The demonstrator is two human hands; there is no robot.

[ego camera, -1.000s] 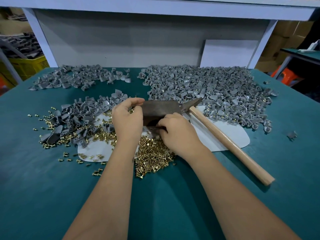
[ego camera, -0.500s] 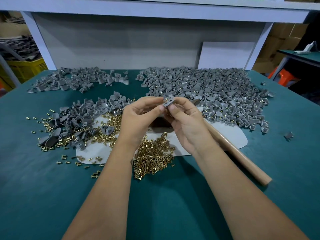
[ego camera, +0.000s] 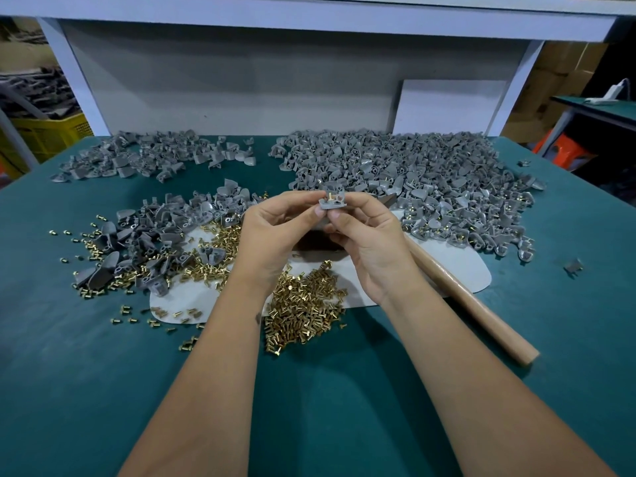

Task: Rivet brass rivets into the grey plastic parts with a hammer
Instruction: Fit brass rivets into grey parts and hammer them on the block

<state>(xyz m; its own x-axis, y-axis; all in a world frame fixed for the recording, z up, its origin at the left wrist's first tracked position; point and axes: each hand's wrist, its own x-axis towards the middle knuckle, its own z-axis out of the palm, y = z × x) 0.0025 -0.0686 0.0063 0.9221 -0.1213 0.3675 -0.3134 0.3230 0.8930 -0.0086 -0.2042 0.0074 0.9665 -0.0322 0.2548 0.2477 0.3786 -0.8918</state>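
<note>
Grey ribbed plastic part (ego camera: 332, 201) with upright brass rivet (ego camera: 329, 194), pinched between both hands' fingers (ego camera: 318, 211).

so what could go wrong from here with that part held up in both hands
1. The brass rivet stands loose in the grey part, pinched only at its edges by the left hand and right hand; tilting could drop it into the rivet pile below.
2. The hammer handle lies right beside the right forearm, so an elbow could knock it.
3. Loose rivets scattered across the white mat might upset the part when it is set down for striking.
</note>
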